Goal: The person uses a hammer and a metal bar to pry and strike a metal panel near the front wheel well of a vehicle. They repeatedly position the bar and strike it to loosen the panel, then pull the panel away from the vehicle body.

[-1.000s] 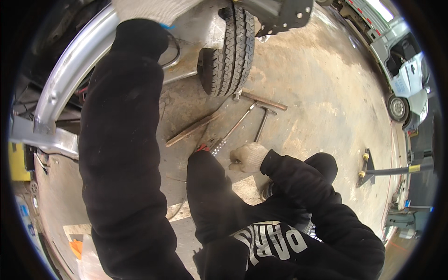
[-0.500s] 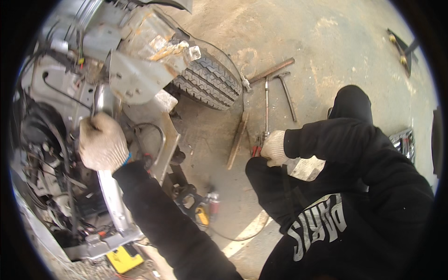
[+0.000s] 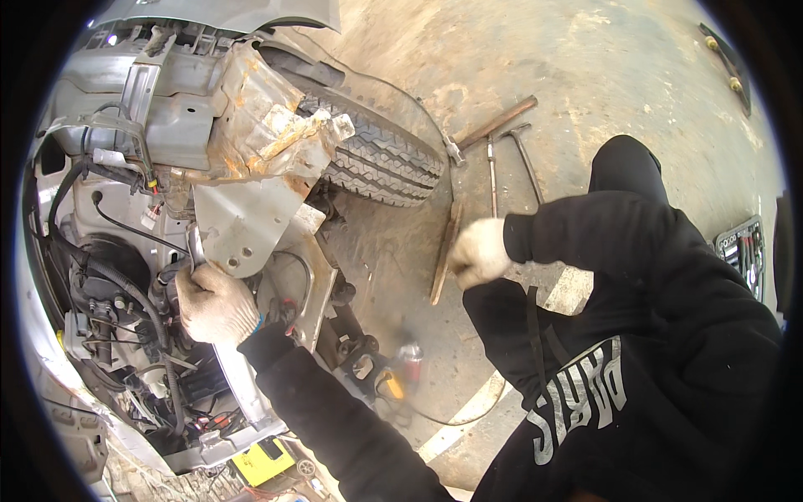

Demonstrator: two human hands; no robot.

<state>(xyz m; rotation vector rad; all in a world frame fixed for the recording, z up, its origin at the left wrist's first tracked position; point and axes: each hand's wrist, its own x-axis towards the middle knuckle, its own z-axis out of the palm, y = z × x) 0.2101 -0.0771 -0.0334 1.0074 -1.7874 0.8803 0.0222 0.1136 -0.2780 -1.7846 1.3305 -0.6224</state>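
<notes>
My left hand (image 3: 216, 306), in a pale knit glove, is closed over the silver frame rail (image 3: 242, 381) of a partly dismantled vehicle front. A narrow metal edge shows just above its fingers; whether the hand grips this or the rail, I cannot tell. A bent grey sheet-metal bracket (image 3: 242, 219) juts out beside it. My right hand (image 3: 481, 253), gloved alike and slightly blurred, is curled above my bent knee. What it holds, if anything, is hidden. Just beyond it on the floor lie a long metal rod (image 3: 492, 177) and a hammer (image 3: 524, 159).
A tyre (image 3: 385, 163) sits behind the rusty bracket. Wooden sticks (image 3: 447, 251) lie on the concrete. Near the rail are a yellow-and-black power tool (image 3: 391, 385) and a yellow box (image 3: 264, 462). An open tool case (image 3: 743, 251) lies at far right; hoses and wires fill the engine bay (image 3: 125, 301).
The view has shifted, and the vehicle appears farther right. My right hand has lifted slightly; the red-handled tool beside it no longer shows. My left hand remains at the rail.
</notes>
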